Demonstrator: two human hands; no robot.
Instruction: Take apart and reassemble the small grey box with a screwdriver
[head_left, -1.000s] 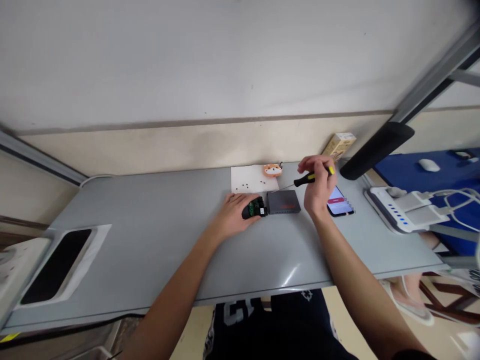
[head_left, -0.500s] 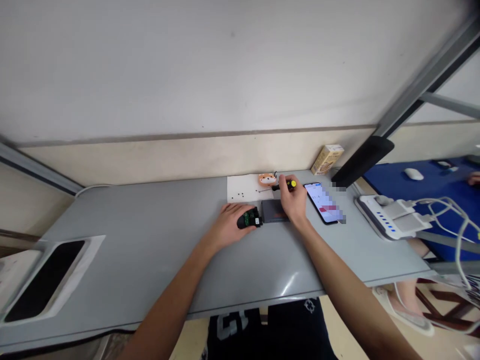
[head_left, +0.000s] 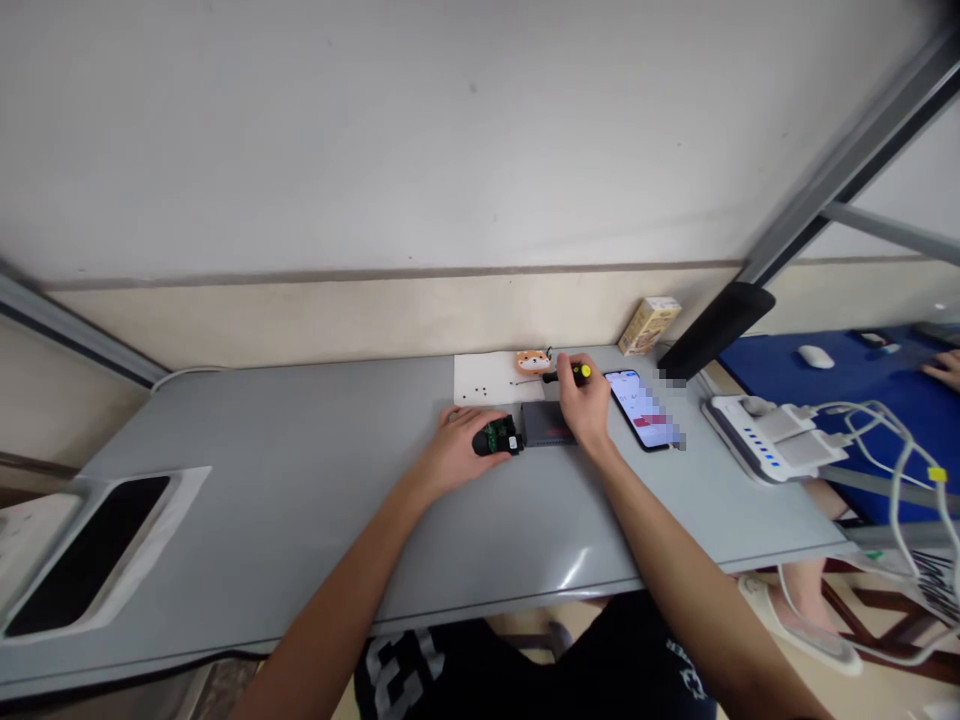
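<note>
I saw the right hand (head_left: 587, 402) with its fingers pinching the screwdriver (head_left: 553, 377) — the shaft ran left from them, toward dark specks (head_left: 485, 389) on the white sheet (head_left: 469, 370). The left hand (head_left: 459, 450) was nearer those specks, its fingers curled round the black device (head_left: 495, 437).

The counter (head_left: 300, 420) is glossy grey and kinda long. White paper sheet (head_left: 487, 370) at the back, small yellowish carton (head_left: 649, 327) off to its right. Flat dark grey box (head_left: 541, 426) sits just in front of the sheet, with an open black gadget (head_left: 496, 437) beside it. Lit-up phone (head_left: 636, 402) to the right, chunky white power strip (head_left: 739, 440) past that, and a second white sheet (head_left: 184, 490) way over left.
</note>
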